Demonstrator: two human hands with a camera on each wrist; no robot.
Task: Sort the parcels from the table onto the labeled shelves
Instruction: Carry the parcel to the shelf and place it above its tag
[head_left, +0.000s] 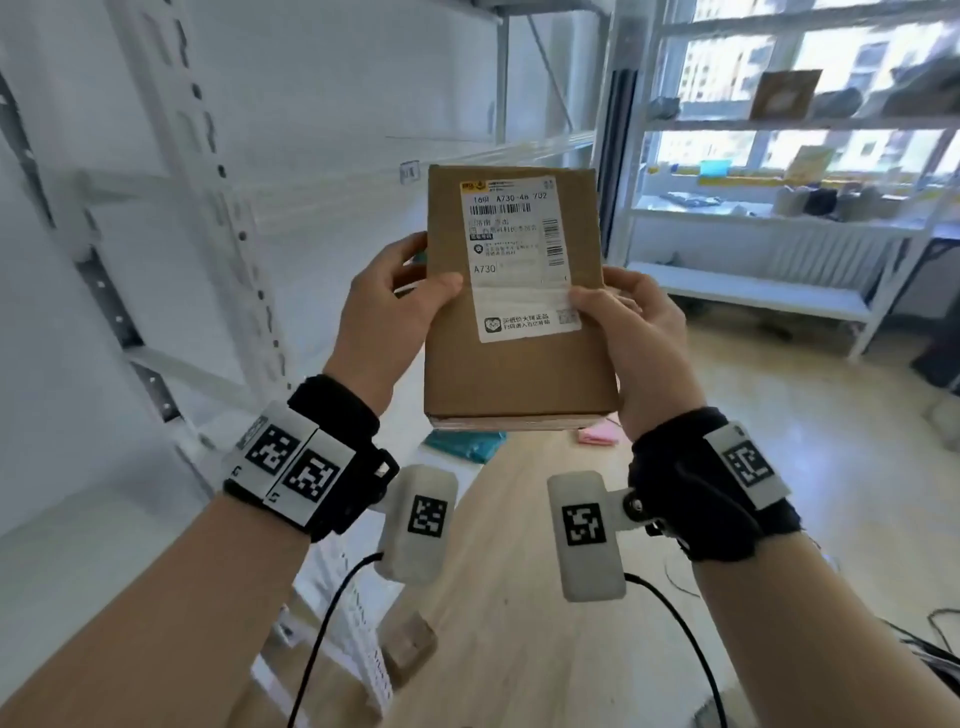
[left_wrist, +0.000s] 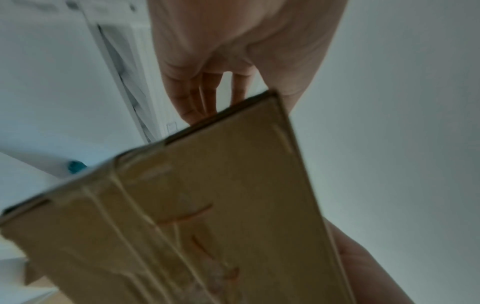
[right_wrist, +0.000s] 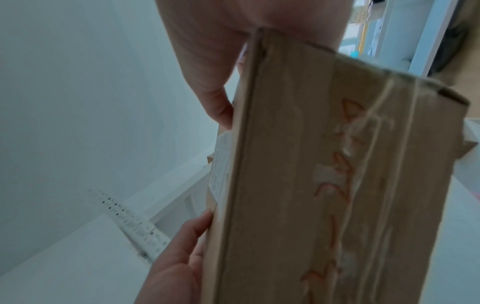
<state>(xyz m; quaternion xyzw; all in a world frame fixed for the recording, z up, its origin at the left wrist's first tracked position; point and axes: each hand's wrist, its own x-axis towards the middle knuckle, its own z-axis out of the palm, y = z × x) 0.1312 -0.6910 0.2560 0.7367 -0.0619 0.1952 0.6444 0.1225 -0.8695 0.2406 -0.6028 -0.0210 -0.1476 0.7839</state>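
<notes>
Gripping cardboard parcel (head_left: 519, 338) at both sides, left hand (head_left: 384, 322), right hand (head_left: 644, 343)

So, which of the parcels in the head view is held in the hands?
The brown cardboard box with the white A730 label: the left hand and right hand grip its sides. The teal parcel and pink parcel lie below, untouched.

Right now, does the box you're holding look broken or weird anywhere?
A little. The cardboard box, held by the left hand and right hand, has wrinkled clear tape and scuffed, torn patches over orange print on its bottom end. The shipping label on the front looks intact.
</notes>
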